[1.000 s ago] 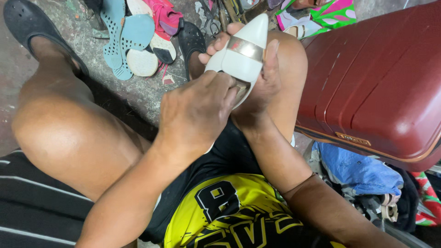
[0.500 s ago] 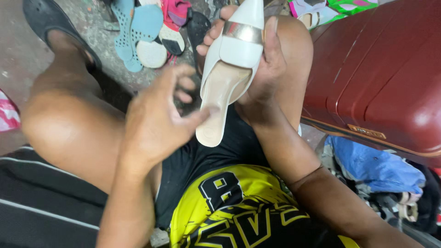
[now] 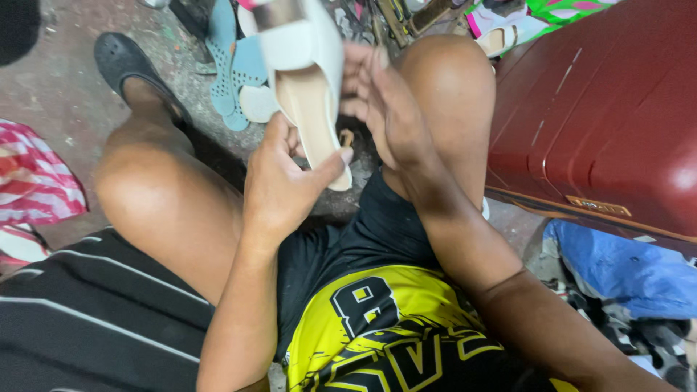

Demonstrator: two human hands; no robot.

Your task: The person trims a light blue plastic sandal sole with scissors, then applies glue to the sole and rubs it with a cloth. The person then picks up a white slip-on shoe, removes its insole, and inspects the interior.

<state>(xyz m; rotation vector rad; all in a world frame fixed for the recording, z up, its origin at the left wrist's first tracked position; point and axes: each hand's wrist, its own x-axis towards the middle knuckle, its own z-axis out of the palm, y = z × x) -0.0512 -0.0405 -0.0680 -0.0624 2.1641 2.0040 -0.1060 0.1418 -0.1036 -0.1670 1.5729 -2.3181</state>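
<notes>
Seated person, viewed from above, knees apart over a stained concrete floor (image 3: 65,94). Both hands are on one white shoe (image 3: 308,69), a slip-on with a metallic band across the front, held up between the knees with its tan insole facing the camera and its heel end pointing down toward the lap.

Left hand (image 3: 283,181): fingers closed around the heel end, thumb pressed across the edge of the sole. Right hand (image 3: 388,109): fingers fairly narrow and laid along the shoe's right side, supporting it near the middle; whether they grip or merely steady it cannot be told.

Step in hand, by judgement: the shoe is being turned over and checked at the heel and insole. Any next move on it would call for a firm hold at the front by the right hand, so the left can work freely at the heel without the shoe twisting.

Surroundings: a pair of blue sandals (image 3: 229,58) and a black clog (image 3: 127,65) lie on the floor beyond the knees; a dark red suitcase (image 3: 610,109) stands just beside the right leg; a red striped cloth (image 3: 33,178) lies at far left.
</notes>
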